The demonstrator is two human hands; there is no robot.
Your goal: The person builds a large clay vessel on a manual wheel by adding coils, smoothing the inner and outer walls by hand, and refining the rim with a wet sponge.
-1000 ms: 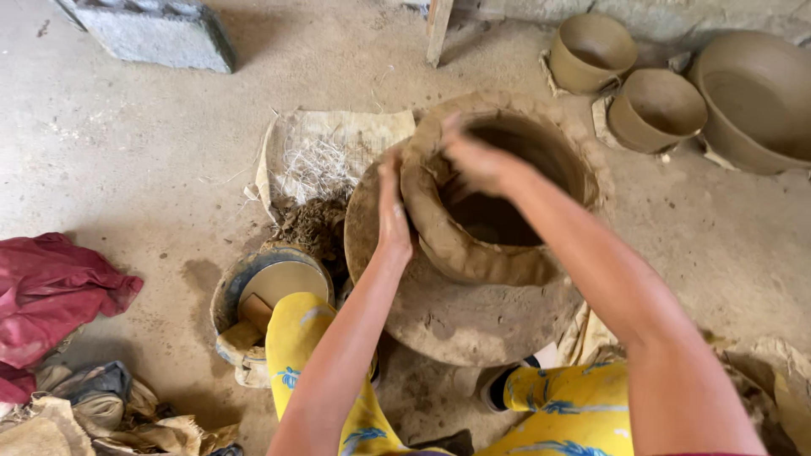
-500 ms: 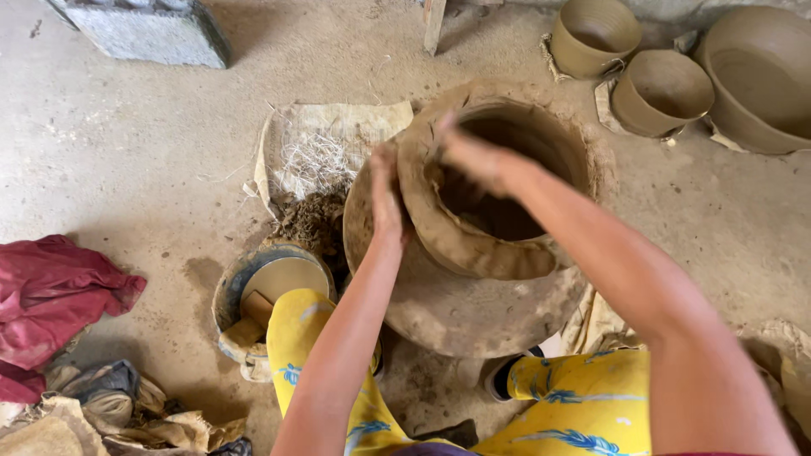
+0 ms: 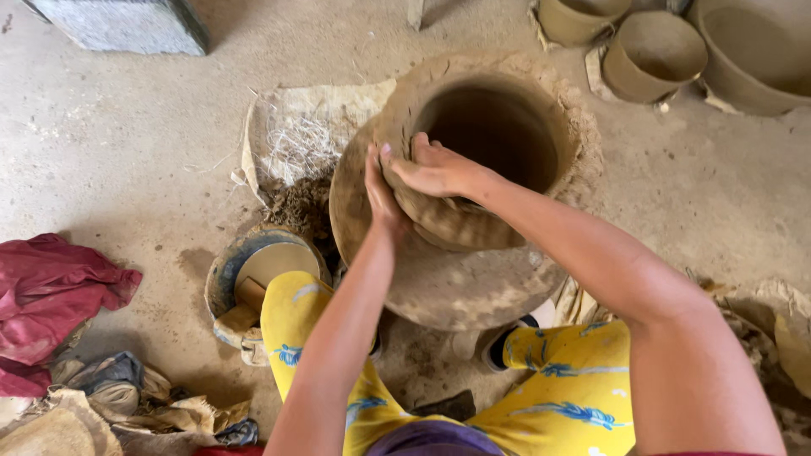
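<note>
Potter shapes wet clay pot (image 3: 494,152) on round wheel slab (image 3: 439,287), seated close above it. Left hand (image 3: 380,190) flat, open, pressed to outer wall nearest potter; right hand (image 3: 435,169) just beside it, fingers draped loosely over rim, nothing clenched. Judgement: keep palms opposed, pressure even, so wall stays uniform. Water bucket (image 3: 253,274) sits left of left forearm, near knee.

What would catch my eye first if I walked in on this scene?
The big unfired clay pot on its round base at the centre, with the left hand and right hand pressed on its near wall. Then three finished clay pots at top right and a red cloth at the left edge.
</note>
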